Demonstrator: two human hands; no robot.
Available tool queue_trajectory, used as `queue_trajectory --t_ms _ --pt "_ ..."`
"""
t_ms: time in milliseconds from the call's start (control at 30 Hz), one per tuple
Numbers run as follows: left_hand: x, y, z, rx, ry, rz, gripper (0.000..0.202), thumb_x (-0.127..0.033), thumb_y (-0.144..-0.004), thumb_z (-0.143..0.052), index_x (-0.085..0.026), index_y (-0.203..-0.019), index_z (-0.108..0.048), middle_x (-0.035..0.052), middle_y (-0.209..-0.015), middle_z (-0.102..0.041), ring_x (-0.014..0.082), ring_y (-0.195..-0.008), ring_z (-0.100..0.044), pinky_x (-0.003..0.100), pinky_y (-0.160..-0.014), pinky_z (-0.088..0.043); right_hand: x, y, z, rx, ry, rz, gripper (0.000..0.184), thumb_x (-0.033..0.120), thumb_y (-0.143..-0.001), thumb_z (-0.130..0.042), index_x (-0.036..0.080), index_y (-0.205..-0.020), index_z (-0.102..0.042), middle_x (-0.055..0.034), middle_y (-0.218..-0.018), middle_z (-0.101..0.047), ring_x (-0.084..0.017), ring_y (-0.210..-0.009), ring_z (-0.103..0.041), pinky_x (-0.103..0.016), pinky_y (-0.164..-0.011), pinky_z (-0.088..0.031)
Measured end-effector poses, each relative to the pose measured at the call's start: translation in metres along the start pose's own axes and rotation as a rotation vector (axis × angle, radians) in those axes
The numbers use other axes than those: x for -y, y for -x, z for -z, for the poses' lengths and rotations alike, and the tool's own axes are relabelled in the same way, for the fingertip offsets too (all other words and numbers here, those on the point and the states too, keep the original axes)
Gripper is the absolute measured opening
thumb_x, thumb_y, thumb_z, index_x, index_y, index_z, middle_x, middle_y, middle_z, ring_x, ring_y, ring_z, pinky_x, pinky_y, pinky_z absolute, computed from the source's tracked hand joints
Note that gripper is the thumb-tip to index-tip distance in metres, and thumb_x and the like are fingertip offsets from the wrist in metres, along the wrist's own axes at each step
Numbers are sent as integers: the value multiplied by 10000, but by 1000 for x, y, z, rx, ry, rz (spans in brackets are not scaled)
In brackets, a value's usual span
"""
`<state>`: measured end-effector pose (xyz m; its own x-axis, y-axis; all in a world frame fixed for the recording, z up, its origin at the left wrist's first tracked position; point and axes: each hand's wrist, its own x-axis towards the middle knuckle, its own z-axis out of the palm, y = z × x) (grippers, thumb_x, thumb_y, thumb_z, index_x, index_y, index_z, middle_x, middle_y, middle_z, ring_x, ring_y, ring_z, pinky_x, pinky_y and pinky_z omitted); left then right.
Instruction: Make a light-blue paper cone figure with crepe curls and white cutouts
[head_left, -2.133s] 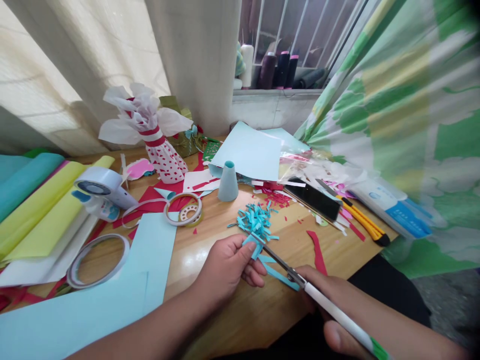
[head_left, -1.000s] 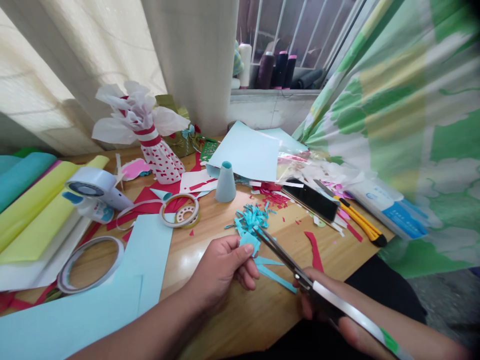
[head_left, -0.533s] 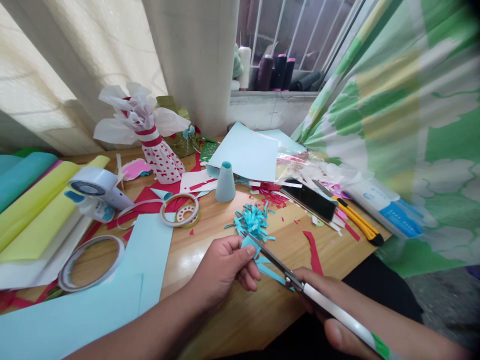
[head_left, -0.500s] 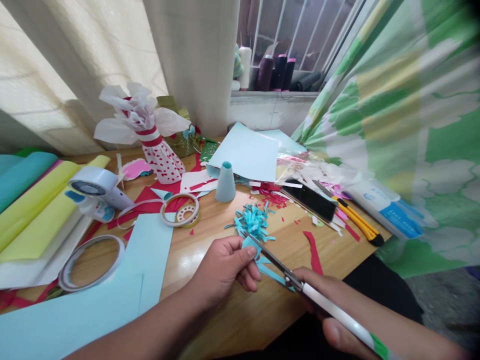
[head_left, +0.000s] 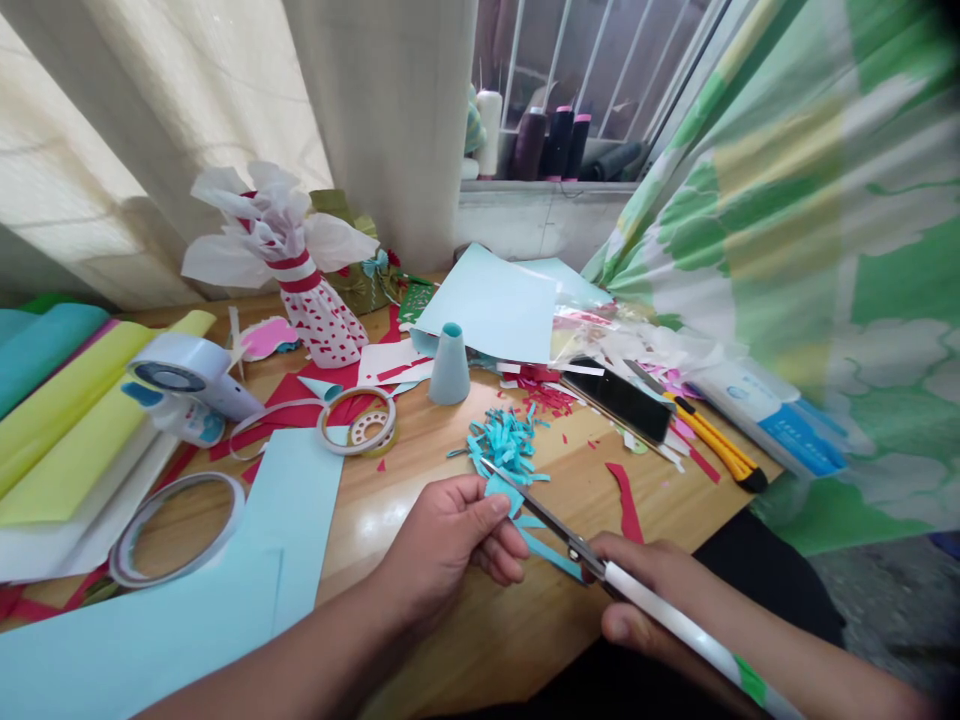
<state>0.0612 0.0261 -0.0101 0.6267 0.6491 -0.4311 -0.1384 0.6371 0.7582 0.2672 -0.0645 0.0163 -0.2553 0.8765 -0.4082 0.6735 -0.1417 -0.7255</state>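
The light-blue paper piece (head_left: 501, 497), pinched firmly in the left hand (head_left: 442, 545) above the wooden surface (head_left: 465, 650), could slip if the scissors (head_left: 544, 523), gripped closed-fingered in the right hand (head_left: 652, 590), are closed carelessly, nicking the left thumb.

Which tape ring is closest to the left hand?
The ring with a small roll inside, by the blue cone; the other ring lies farther left, past the blue card.

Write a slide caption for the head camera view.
Left hand pinches light-blue paper as the right hand holds white-handled scissors to it, beside a heap of blue paper shreds on a wooden table.
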Motion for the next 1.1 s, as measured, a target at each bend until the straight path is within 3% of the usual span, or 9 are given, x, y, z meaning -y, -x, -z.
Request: queue_trajectory --t_ms 133,233,467,900,1100 --pt "-1 -1 2 -35 -10 -47 314 -373 -737 -679 -135 -624 -507 18 -520 -649 73 -386 -556 153 -406 -398 -6 1 -3 -11 -55 36 581 724 -762 -393 174 -860 -552 35 -594 -424 -101 -513 -361 -215 -460 -270" --pt "-2 -1 1 -65 -14 -71 328 -374 -722 -690 -139 -599 -497 16 -505 -642 75 -376 -547 160 -403 -395 -5 8 1 -44 -156 84 649 766 -759 -308 188 -948 -536 2 -663 -482 -121 -539 -407 -227 -481 -338" --pt "-2 -1 1 -35 8 -65 308 -387 -745 -675 -131 -672 -519 25 -572 -669 81 -432 -588 167 -457 -439 13 22 16 168 -143 89 696 802 -731 -291 183 -933 -537 -87 -862 -589 -195 -715 -519 -307 -655 -460" --pt "-2 -1 1 -6 -63 -59 315 -402 -748 -662 -127 -674 -528 30 -578 -673 90 -445 -601 177 -469 -459 33 14 15 88 -70 131 622 763 -769 -303 202 -865 -553 -58 -827 -611 -189 -688 -541 -277 -610 -455" --pt "1 0 1 -12 -67 -60 288 -372 -766 -649 -125 -682 -529 28 -582 -675 84 -449 -605 167 -468 -459 36 12 13 69 -108 132 642 683 -814 -343 187 -1177 -528 -93 -908 -643 -238 -760 -594 -328 -714 -482"
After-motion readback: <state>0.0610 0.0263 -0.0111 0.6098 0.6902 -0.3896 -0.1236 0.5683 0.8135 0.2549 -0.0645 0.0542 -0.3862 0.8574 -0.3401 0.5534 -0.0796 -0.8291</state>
